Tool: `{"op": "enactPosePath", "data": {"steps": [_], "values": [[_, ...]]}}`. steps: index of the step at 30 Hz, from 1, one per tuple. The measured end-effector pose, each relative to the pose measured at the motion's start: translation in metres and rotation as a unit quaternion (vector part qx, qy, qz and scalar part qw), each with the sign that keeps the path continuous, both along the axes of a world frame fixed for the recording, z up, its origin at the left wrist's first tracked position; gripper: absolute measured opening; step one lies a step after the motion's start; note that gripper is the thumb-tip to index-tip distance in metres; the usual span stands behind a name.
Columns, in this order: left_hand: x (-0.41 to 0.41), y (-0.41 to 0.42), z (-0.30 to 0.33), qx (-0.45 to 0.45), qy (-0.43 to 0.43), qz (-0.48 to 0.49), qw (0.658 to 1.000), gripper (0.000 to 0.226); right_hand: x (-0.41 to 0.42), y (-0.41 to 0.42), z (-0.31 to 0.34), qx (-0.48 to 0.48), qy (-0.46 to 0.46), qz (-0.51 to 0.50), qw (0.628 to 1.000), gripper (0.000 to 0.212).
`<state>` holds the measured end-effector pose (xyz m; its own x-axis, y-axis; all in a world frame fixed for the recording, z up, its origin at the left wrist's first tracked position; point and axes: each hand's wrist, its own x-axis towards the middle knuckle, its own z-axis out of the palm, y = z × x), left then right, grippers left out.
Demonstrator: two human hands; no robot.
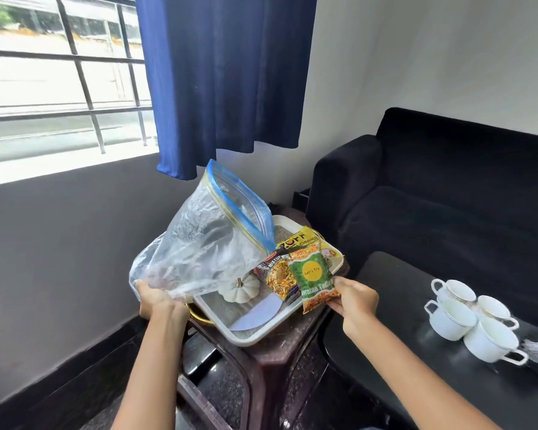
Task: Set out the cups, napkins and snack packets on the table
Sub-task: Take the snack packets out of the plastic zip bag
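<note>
My left hand (pixel 160 301) grips the bottom corner of a clear zip bag (pixel 205 237) with a blue seal, lifted above a white tray (pixel 261 332). My right hand (pixel 356 297) pinches the lower edge of a green snack packet (pixel 314 274). Fanned behind it are a dark mixture packet (pixel 277 277) and a yellow packet (pixel 298 238). Several white cups (pixel 472 321) with handles stand grouped on the black table (pixel 385 361) at the right. I see no napkins for certain.
The tray sits on a brown stool (pixel 277 367) and holds a small white pumpkin (pixel 239 288) and a pale round plate (pixel 257 313). A black sofa (pixel 448 197) is behind the table. A blue curtain (pixel 224 72) hangs by the barred window (pixel 59 82).
</note>
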<state>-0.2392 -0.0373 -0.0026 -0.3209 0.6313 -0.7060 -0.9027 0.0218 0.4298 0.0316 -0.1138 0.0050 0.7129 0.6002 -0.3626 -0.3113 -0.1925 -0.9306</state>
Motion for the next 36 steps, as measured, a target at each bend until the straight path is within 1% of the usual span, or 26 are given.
{"op": "enactPosePath", "data": {"steps": [3, 7, 10, 12, 14, 16, 19, 21, 22, 23, 26, 29, 31, 33, 36], "values": [[0.002, 0.001, 0.004, 0.009, -0.006, -0.019, 1.000, 0.052, -0.017, 0.003, -0.006, -0.020, -0.038, 0.044, 0.998, 0.011], [0.007, 0.001, 0.009, 0.007, -0.005, -0.025, 1.000, 0.046, -0.048, 0.011, -0.008, -0.033, -0.112, 0.109, 0.987, 0.012], [0.011, 0.001, 0.010, 0.013, -0.010, -0.024, 1.000, 0.043, -0.070, 0.017, -0.007, -0.060, -0.151, 0.153, 0.975, 0.020], [0.013, 0.001, 0.009, 0.004, -0.004, -0.020, 1.000, 0.043, -0.081, 0.020, -0.008, -0.079, -0.168, 0.181, 0.966, 0.015], [0.014, 0.001, 0.008, -0.009, 0.007, -0.020, 1.000, 0.045, -0.087, 0.021, -0.009, -0.089, -0.194, 0.201, 0.956, 0.017], [0.014, 0.002, 0.007, -0.015, 0.015, -0.016, 1.000, 0.046, -0.090, 0.021, -0.010, -0.096, -0.221, 0.211, 0.947, 0.020], [0.016, 0.002, 0.005, -0.030, 0.037, -0.021, 0.999, 0.049, -0.086, 0.019, -0.009, -0.111, -0.268, 0.210, 0.934, 0.017], [0.019, 0.001, 0.004, -0.036, 0.051, -0.023, 0.998, 0.050, -0.083, 0.014, -0.006, -0.095, -0.296, 0.204, 0.928, 0.014], [0.020, 0.000, 0.005, -0.033, 0.054, -0.020, 0.998, 0.049, -0.081, 0.010, -0.004, -0.071, -0.310, 0.201, 0.927, 0.016], [0.021, 0.000, 0.006, -0.030, 0.059, -0.014, 0.998, 0.047, -0.079, 0.006, -0.002, -0.041, -0.322, 0.194, 0.926, 0.022], [0.024, 0.000, 0.010, -0.016, 0.086, -0.003, 0.996, 0.044, -0.076, -0.007, 0.009, 0.060, -0.337, 0.179, 0.922, 0.055], [0.035, -0.003, 0.015, 0.016, 0.114, -0.002, 0.993, 0.037, -0.081, -0.018, 0.023, 0.141, -0.347, 0.223, 0.900, 0.082], [0.044, -0.005, 0.018, 0.036, 0.147, -0.005, 0.988, 0.028, -0.084, -0.023, 0.030, 0.176, -0.353, 0.254, 0.883, 0.093], [0.050, -0.007, 0.024, 0.051, 0.184, -0.019, 0.981, 0.013, -0.086, -0.026, 0.038, 0.191, -0.359, 0.271, 0.872, 0.099], [0.062, -0.011, 0.035, 0.098, 0.228, -0.067, 0.966, 0.021, -0.088, -0.027, 0.045, 0.180, -0.364, 0.286, 0.868, 0.107]]}}
